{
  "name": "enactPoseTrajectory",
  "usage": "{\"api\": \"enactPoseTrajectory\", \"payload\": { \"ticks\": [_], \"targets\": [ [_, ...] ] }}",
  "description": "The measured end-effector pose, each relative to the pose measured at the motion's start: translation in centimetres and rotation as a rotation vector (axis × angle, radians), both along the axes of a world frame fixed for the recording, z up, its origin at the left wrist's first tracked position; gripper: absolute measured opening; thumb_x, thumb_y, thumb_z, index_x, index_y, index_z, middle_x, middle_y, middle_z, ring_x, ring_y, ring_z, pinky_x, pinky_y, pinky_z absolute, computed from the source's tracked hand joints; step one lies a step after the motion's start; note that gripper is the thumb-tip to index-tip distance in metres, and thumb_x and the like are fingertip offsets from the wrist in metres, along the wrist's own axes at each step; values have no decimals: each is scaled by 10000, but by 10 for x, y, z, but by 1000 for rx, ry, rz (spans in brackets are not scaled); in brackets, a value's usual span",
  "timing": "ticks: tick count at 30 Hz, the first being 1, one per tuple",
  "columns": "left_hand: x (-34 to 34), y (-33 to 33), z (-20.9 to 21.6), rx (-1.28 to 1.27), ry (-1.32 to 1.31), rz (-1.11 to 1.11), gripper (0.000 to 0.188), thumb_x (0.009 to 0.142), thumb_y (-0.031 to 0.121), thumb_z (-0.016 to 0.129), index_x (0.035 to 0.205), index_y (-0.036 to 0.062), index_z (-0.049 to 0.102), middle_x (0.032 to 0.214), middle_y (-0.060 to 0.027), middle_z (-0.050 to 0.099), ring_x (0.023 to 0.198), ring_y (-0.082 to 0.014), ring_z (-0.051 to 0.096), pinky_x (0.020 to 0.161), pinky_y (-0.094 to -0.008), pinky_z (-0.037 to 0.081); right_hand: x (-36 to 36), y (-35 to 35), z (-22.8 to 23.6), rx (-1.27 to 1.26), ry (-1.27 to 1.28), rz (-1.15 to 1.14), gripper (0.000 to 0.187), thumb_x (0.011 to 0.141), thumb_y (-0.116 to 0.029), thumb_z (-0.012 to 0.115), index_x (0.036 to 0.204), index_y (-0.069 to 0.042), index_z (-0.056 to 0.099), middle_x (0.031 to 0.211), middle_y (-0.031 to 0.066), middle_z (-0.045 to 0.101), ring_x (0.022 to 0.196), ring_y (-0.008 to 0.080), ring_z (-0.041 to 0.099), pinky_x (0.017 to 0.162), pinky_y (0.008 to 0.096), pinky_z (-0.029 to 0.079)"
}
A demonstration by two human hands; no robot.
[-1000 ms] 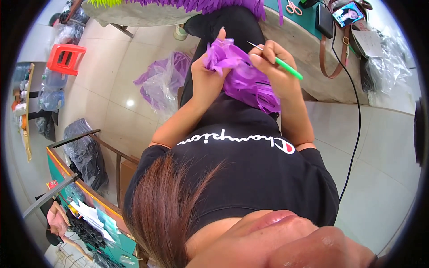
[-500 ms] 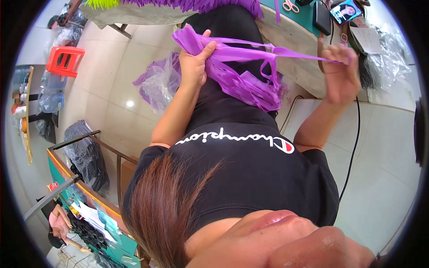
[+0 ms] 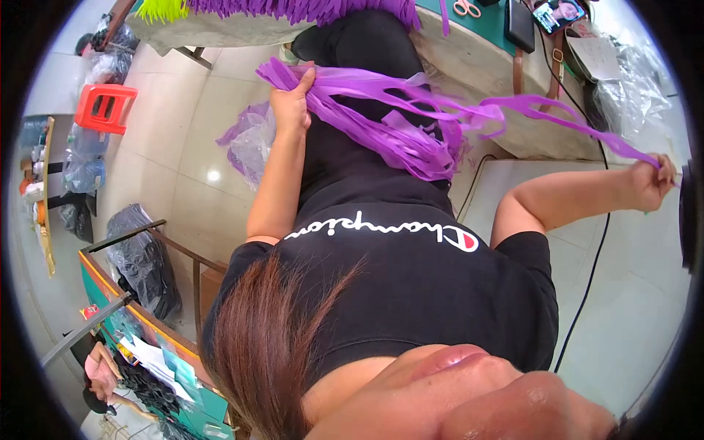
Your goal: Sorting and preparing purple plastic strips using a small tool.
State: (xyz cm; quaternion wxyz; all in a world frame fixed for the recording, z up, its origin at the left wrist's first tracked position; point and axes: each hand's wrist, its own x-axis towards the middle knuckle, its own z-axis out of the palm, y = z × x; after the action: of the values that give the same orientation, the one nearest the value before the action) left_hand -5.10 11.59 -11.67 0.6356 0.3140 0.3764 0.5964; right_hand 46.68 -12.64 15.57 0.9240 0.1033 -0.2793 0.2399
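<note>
A bundle of purple fabric strips [image 3: 411, 143] hangs over my lap in long loose loops. My left hand [image 3: 292, 106] is closed around its gathered end, with the folded tips poking out past the thumb. One strip stretches from the bundle far to the right, where my right hand [image 3: 651, 183] grips its end in closed fingers. Midway along, the strip is twisted and partly tangled with others near the bundle. More purple strips with clear plastic [image 3: 253, 143] lie on the floor left of my legs.
Ahead stands a table with purple fringe [image 3: 308, 9] and lime-green fringe [image 3: 163, 9]. Scissors [image 3: 466, 8], a black case [image 3: 519, 26] and a phone [image 3: 559, 13] lie at its right. A red stool [image 3: 105, 108] stands left; a black cable [image 3: 587, 301] crosses the right. Behind left, a person [image 3: 99, 374] sits at another table.
My right hand has swung outward to the right and down, drawing the strip out longer. My left hand has shifted slightly left and lower with the bundle.
</note>
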Motion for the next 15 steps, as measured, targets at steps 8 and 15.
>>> {"api": "enactPoseTrajectory", "payload": {
  "ticks": [8, 15],
  "targets": [
    [-2, -8, 23, -293, -291, -248, 239, 778, 7, 710, 977, 2, 577, 910, -117, 652, 839, -223, 646, 797, -370, 519, -103, 33, 7, -353, -357, 193, 234, 783, -196, 619, 710, -73, 434, 749, 29, 400, 573, 121, 302, 567, 282, 264],
    [8, -68, 120, 68, -84, -381, 738, 824, 31, 670, 1429, 60, 248, 1093, -126, 603, 993, -217, 606, 906, -360, 469, -278, 98, -101, -570, -1002, 322, 537, 935, -544, 398, 614, -114, 383, 681, 24, 382, 616, 133, 310, 538, 264, 270]
  ]
}}
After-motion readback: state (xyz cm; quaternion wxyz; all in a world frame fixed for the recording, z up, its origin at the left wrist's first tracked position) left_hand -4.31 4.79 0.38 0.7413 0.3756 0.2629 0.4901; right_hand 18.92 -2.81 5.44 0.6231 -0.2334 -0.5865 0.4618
